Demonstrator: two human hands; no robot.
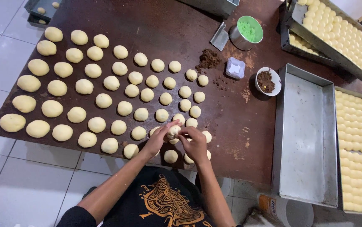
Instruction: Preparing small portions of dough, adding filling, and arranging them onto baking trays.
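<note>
Both hands, left hand (158,140) and right hand (195,143), pinch one small pale round dough ball (173,131) between their fingertips, just above the brown wooden table (231,122); rows of similar dough balls (105,90) spread leftward.

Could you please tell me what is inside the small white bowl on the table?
The small white bowl holds a dark brown crumbly filling heaped toward its left side, with bare white rim at right. Whatever lies beneath the filling is covered.

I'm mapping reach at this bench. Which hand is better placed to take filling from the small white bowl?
Probably the right hand: the white bowl of brown filling sits up and to its side. The left hand would have to cross over. Both currently pinch one dough ball.
</note>
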